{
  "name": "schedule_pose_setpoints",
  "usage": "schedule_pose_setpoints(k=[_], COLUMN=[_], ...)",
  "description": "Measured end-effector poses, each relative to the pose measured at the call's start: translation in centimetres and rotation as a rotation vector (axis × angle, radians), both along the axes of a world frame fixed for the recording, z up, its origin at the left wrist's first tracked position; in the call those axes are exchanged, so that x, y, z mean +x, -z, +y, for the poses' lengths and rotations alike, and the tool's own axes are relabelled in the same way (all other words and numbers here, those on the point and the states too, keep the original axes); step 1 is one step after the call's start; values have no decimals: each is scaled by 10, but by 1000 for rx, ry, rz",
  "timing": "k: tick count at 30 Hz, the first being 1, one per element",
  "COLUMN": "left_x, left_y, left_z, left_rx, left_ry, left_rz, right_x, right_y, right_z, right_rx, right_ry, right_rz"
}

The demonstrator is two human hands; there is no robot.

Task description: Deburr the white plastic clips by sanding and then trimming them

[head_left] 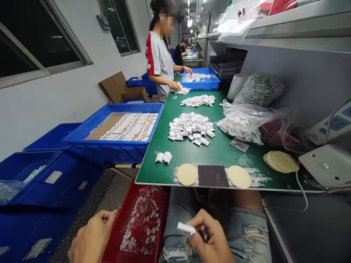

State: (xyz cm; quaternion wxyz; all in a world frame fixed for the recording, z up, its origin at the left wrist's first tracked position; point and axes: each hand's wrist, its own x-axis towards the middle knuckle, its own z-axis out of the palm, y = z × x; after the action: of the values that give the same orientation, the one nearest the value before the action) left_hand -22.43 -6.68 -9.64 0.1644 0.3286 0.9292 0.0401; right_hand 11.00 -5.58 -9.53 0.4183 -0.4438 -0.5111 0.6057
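White piece (186, 228) in curled right hand (213, 237)

White plastic pieces (191, 124) on a green tabletop (153, 173), with blue and red around.
The held plastic piece (186, 228) is plain white; two pale yellow discs (187, 174) flank a dark brown square pad (213, 176), and the stacked discs (281, 162) at the right share that yellow. The wide tray (115, 151) beside the table is solid blue, the low bin (161, 197) red, speckled with white scraps (128, 243). The jeans (175, 215) are faded blue with whitish frayed patches. A co-worker's T-shirt (165, 69) is light grey, its sleeve panel (149, 54) red with white marks. The cardboard box (113, 87) is brown, the wall (74, 98) off-white, the power strip (315, 133) white with blue socket panels (337, 122).
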Motion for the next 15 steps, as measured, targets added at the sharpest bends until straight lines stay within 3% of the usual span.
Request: schedule_pose_setpoints(k=[2,4,6,10,12,15], left_x=[14,50,98,188,213,223], left_y=[0,-3,-10,-29,-36,-36], left_z=[2,5,9,19,26,37], left_rx=[111,389,665,904,947,847], left_ry=[31,73,121,232,198,55], left_rz=[18,-84,-383,-981,-1126,-1298], right_x=[10,17,18,12,11,18], right_y=[-6,-14,-22,-31,-32,-33], right_z=[16,30,39,41,39,39], right_rx=[-31,-62,-91,-226,-309,-357], right_ry=[38,50,26,-41,-40,-57], right_rz=[26,74,137,323,385,342])
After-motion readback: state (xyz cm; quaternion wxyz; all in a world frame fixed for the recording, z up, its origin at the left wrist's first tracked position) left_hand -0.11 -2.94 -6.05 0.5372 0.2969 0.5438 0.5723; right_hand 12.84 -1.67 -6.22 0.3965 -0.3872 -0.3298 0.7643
